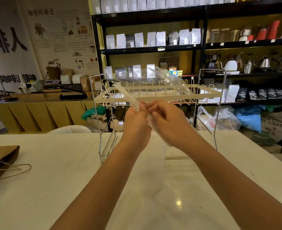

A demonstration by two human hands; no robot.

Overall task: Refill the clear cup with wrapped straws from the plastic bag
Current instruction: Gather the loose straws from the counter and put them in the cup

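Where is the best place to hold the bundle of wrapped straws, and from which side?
Grip the wrapped straws around the middle, closing from both sides across their length. The bundle is long, thin, loose and slanted, so a mid grip, near where both hands now hold, probably keeps it together.

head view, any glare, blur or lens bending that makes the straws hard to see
Head view: the wrapped straws are pale against the white rack, slightly soft; the clear plastic bag catches reflections; a ceiling light glares on the table; wide-angle bending bows the shelves at the edges.
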